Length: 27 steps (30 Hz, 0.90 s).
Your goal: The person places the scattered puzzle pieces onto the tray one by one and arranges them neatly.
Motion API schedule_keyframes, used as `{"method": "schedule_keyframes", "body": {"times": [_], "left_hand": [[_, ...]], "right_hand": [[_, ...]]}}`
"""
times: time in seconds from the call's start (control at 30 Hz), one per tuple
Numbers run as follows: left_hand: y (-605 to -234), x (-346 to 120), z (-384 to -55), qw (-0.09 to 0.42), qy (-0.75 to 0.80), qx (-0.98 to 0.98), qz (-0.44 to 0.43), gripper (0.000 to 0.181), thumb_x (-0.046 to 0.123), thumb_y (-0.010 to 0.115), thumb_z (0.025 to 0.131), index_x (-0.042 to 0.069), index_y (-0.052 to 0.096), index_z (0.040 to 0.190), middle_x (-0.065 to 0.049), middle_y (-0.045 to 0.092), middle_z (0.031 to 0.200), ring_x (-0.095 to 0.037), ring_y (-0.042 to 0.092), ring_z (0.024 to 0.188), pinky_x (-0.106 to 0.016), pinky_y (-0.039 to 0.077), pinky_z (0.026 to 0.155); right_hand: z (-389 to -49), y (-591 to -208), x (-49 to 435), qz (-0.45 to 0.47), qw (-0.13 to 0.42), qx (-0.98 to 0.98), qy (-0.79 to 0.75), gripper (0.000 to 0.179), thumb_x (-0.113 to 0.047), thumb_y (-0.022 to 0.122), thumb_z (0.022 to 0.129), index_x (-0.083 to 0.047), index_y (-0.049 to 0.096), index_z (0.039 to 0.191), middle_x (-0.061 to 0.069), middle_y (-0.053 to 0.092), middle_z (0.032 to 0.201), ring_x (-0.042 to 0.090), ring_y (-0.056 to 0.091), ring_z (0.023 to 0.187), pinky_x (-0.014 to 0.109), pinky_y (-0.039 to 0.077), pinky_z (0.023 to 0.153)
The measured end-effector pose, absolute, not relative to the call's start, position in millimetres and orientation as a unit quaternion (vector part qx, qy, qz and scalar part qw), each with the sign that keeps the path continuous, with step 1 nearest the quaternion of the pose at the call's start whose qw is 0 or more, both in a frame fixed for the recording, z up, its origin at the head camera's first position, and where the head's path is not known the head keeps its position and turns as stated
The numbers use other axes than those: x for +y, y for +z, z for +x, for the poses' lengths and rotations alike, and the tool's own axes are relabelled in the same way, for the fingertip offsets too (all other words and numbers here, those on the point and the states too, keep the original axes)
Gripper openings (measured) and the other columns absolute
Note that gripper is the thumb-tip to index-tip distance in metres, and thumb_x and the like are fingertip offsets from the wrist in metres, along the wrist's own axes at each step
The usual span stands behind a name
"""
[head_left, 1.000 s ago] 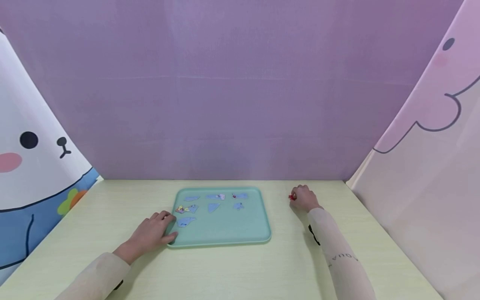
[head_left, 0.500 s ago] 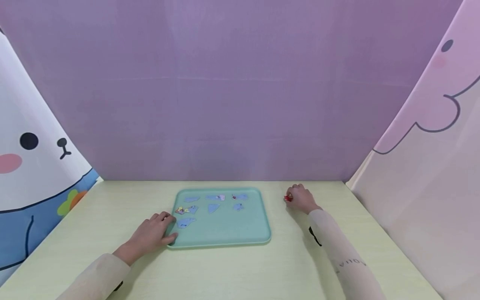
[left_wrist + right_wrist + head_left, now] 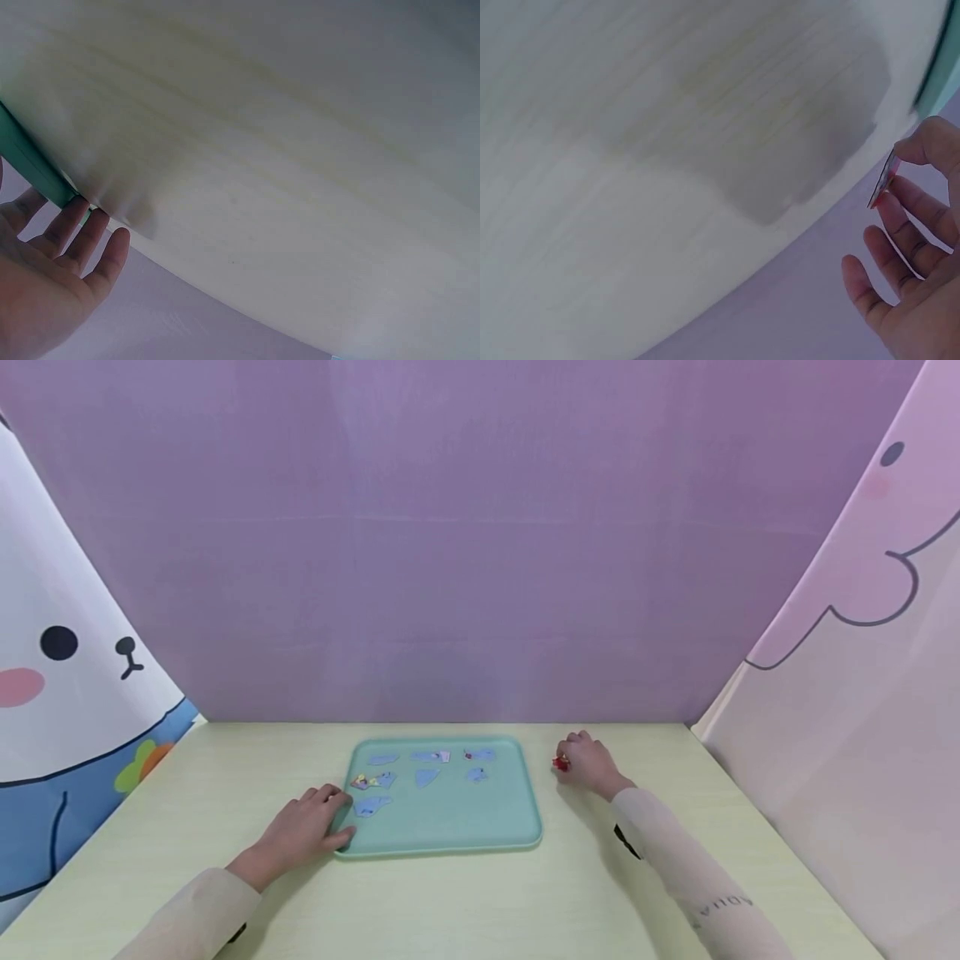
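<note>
A pale green tray [image 3: 487, 818] lies on the table in the head view, with several irregular, flat, light-blue picture pieces [image 3: 427, 776] in its upper and left part. My left hand [image 3: 300, 827] rests at the tray's left edge, fingers and thumb spread along the rim. The left wrist view shows those fingertips [image 3: 75, 206] touching the tray's side. To the right of the tray, my right hand [image 3: 591, 766] pinches a small, thin, mostly red piece [image 3: 561, 763] between thumb and fingers. In the right wrist view this piece [image 3: 883, 180] is seen edge-on, above the table.
The tray stands on a pale wooden table [image 3: 450, 902]. A purple cloth [image 3: 450, 568] hangs behind its back edge. Printed cloths with cartoon figures close off the left [image 3: 67, 693] and right [image 3: 862, 710] sides.
My right hand has moved left toward the tray, carrying the red piece in its pinch. The left hand and the tray stay where they were.
</note>
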<state>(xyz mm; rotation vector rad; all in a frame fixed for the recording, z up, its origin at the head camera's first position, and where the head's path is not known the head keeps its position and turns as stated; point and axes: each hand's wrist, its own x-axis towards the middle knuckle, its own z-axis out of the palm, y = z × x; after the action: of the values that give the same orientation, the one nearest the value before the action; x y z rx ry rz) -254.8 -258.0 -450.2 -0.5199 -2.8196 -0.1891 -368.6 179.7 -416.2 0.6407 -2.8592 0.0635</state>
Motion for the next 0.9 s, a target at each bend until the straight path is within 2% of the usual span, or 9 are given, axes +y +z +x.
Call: {"method": "schedule_keyframes", "body": {"times": [0.37, 0.53, 0.9], "left_hand": [[-450, -259, -252, 0.138, -0.062, -0.972, -0.181, 0.046, 0.038, 0.067, 0.078, 0.004, 0.06, 0.109, -0.013, 0.057, 0.108, -0.029, 0.056, 0.092, -0.044, 0.048, 0.066], [-449, -259, -252, 0.137, -0.062, -0.972, -0.179, 0.046, 0.038, 0.067, 0.078, 0.004, 0.06, 0.109, -0.013, 0.057, 0.108, -0.029, 0.056, 0.092, -0.045, 0.048, 0.067], [-448, -257, -252, 0.136, -0.062, -0.972, -0.179, 0.047, 0.038, 0.067, 0.078, 0.004, 0.061, 0.109, -0.013, 0.057, 0.109, -0.03, 0.056, 0.093, -0.045, 0.049, 0.068]], "right_hand": [[-347, -405, 151, 0.261, 0.102, -0.959, 0.032, 0.023, -0.021, 0.073, 0.071, -0.009, 0.065, 0.089, 0.0, 0.055, 0.083, 0.018, 0.044, 0.08, 0.035, 0.041, 0.062], [-342, -408, 141, 0.284, 0.115, -0.951, 0.023, 0.022, -0.024, 0.074, 0.072, -0.011, 0.065, 0.086, -0.002, 0.054, 0.08, 0.017, 0.044, 0.079, 0.034, 0.041, 0.062], [-328, -406, 113, 0.323, 0.102, -0.941, 0.015, 0.02, -0.025, 0.072, 0.074, -0.013, 0.065, 0.088, -0.003, 0.057, 0.086, 0.016, 0.043, 0.08, 0.035, 0.041, 0.068]]}}
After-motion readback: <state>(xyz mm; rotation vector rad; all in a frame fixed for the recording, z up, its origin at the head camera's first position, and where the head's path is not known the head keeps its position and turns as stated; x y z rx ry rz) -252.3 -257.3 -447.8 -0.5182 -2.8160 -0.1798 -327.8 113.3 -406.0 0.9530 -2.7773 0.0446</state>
